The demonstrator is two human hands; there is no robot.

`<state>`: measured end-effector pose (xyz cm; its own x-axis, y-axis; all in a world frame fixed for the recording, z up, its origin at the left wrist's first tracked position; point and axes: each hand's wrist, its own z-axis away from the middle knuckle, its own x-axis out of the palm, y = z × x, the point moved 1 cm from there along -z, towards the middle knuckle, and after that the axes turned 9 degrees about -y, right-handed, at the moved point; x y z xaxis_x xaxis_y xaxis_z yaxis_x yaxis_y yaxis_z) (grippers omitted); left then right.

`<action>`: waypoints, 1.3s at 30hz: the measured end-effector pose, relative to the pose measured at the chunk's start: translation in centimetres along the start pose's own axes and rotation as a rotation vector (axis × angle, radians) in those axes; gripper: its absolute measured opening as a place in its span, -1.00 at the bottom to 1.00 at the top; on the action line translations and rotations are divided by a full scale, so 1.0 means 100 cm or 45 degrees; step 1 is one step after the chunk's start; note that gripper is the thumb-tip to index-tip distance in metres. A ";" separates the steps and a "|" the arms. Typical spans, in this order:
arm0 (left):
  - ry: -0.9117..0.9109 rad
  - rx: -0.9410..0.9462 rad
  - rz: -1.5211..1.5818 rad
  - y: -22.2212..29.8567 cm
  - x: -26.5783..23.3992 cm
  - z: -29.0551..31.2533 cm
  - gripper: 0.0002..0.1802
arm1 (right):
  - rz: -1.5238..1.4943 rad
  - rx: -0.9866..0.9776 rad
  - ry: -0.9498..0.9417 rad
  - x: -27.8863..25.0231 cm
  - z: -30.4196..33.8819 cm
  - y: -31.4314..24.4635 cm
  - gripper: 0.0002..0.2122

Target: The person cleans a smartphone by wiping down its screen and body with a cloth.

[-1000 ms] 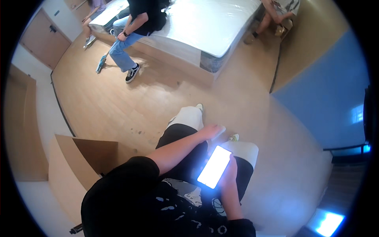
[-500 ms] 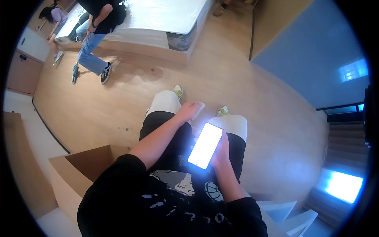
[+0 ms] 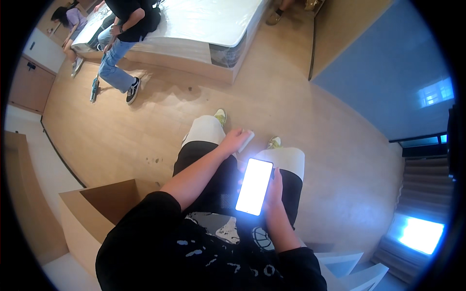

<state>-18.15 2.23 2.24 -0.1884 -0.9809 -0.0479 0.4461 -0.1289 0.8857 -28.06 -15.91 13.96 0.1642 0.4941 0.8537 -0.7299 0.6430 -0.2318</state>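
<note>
A smartphone [image 3: 254,187] with a glaring white screen rests in my right hand [image 3: 275,194], above my lap. My right fingers close round its edges, and the thumb lies along the right side. Over my left knee, my left hand [image 3: 235,141] grips a small flat whitish object [image 3: 246,141], whose kind I cannot make out. That object is held apart from the phone. Black and white shorts [image 3: 204,130] cover my legs, and my shoes [image 3: 221,116] stand on the wooden floor.
Ahead is a bed with a plastic-wrapped mattress [image 3: 194,24]. A person [image 3: 127,43] sits on its edge beside a teal stick-like tool [image 3: 94,89]; another person [image 3: 75,22] is farther left. An open wooden box or drawer [image 3: 111,199] stands at my left, a glossy panel [image 3: 388,63] at right.
The phone has tilted more upright and shifted slightly down in the picture. My left hand keeps hold of the small flat object. The whole view has shifted a little.
</note>
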 end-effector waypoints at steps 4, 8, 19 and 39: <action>0.009 -0.016 -0.051 0.010 0.000 0.005 -0.40 | 0.030 -0.035 -0.015 -0.005 0.000 0.000 -0.36; 0.007 -0.035 -0.036 0.016 0.000 0.008 -0.47 | 0.078 -0.014 -0.007 -0.002 -0.004 -0.001 -0.36; -0.007 -0.014 -0.007 0.018 0.002 0.012 -0.53 | 0.113 -0.058 -0.001 -0.012 -0.004 0.000 -0.39; 0.030 0.020 -0.096 0.019 0.000 0.012 -0.50 | 0.103 -0.099 0.072 -0.005 -0.002 0.000 -0.39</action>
<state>-18.40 2.13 4.48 -0.2004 -0.9717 -0.1254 0.4175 -0.2005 0.8863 -27.94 -16.03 13.46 0.1458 0.5772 0.8035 -0.6887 0.6423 -0.3364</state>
